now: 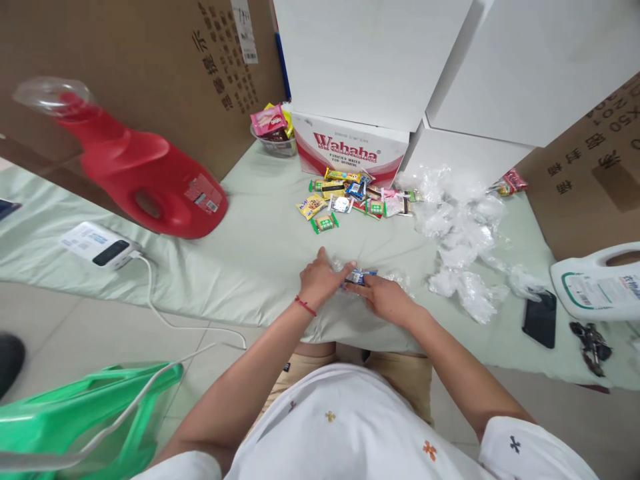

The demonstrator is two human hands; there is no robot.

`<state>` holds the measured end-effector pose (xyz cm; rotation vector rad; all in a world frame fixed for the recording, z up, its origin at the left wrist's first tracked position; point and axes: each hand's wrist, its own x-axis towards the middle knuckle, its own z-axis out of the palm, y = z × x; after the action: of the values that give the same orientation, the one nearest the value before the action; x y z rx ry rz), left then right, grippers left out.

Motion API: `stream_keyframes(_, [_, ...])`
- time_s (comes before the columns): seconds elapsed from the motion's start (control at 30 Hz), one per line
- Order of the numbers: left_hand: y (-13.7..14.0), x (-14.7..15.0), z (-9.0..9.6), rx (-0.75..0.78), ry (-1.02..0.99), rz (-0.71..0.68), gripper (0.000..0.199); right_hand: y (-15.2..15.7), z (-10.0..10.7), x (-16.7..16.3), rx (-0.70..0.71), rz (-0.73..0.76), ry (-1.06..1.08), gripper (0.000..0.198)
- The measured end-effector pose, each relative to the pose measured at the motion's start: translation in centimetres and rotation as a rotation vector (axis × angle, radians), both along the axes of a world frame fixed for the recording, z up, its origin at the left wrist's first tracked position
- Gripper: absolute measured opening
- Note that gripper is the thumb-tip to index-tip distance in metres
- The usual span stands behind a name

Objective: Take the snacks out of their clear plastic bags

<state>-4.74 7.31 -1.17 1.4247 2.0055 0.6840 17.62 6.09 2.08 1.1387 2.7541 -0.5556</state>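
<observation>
At the table's front edge, a small blue wrapped snack [361,275] lies between my two hands, with clear crinkled plastic [397,280] around it. My left hand [324,279] has its thumb on the snack's left end, and its index finger points away from me. From the other side, my right hand [389,299] closes its fingers on the wrapper's near edge. Fingertips partly cover the snack. Beyond them is a pile of assorted wrapped snacks [343,189], among them a green packet [325,223] and a yellow packet [312,207].
Crumpled clear plastic bags [463,227] spread to the right, near a black phone [540,320], keys [591,347] and a white jug [600,283]. On the left stand a red jug [150,173] and a white device [97,245] with a cable. White boxes [360,60] rise behind.
</observation>
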Motion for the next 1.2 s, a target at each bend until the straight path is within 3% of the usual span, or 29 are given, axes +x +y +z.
stream_keyframes(0.17, [-0.4, -0.2, 0.7, -0.037, -0.09, -0.161, 0.02, 0.2, -0.9, -0.2, -0.088, -0.05, 0.106, 0.053])
stream_keyframes(0.33, [-1.1, 3.4, 0.2, 0.09, -0.082, -0.157, 0.022, -1.6, -1.6, -1.8, -0.089, -0.208, 0.286, 0.054])
stream_keyframes(0.47, [-1.8, 4.8, -1.5, 0.227, -0.017, -0.209, 0.031, -3.1, 0.1, 1.7, -0.265, -0.074, 0.63, 0.039])
stream_keyframes(0.5, [-2.0, 4.7, -2.0, 0.266, 0.015, -0.226, 0.031, -3.2, 0.5, 3.4, -0.248, -0.095, 0.693, 0.035])
stream_keyframes(0.57, [-2.4, 4.6, -2.7, 0.34, 0.074, -0.237, 0.03, -3.0, 0.7, 6.6, -0.049, -0.261, 0.691, 0.038])
stream_keyframes(0.67, [-2.8, 4.8, -3.5, 0.454, 0.095, -0.234, 0.027, -3.0, -1.0, 9.5, 0.243, -0.388, 0.434, 0.049])
stream_keyframes(0.77, [-2.6, 5.5, -3.9, 0.561, 0.056, -0.258, 0.028, -3.9, -3.6, 8.7, 0.267, -0.187, 0.325, 0.055])
stream_keyframes(0.9, [-2.4, 5.7, -4.4, 0.647, 0.021, -0.294, 0.026, -4.0, -4.8, 5.1, 0.194, 0.079, 0.564, 0.029])
stream_keyframes(0.97, [-2.5, 5.5, -4.5, 0.648, -0.003, -0.334, 0.025, -2.4, -4.2, 3.3, 0.122, -0.008, 0.706, 0.024])
stream_keyframes(1.1, [-3.1, 4.8, -4.5, 0.605, -0.125, -0.442, 0.031, 2.6, -3.5, 0.4, -0.031, -0.41, 0.78, 0.018])
stream_keyframes(1.2, [-3.6, 4.6, -4.5, 0.501, -0.359, -0.364, 0.036, 4.9, -4.3, -1.3, -0.094, -0.54, 0.725, 0.013])
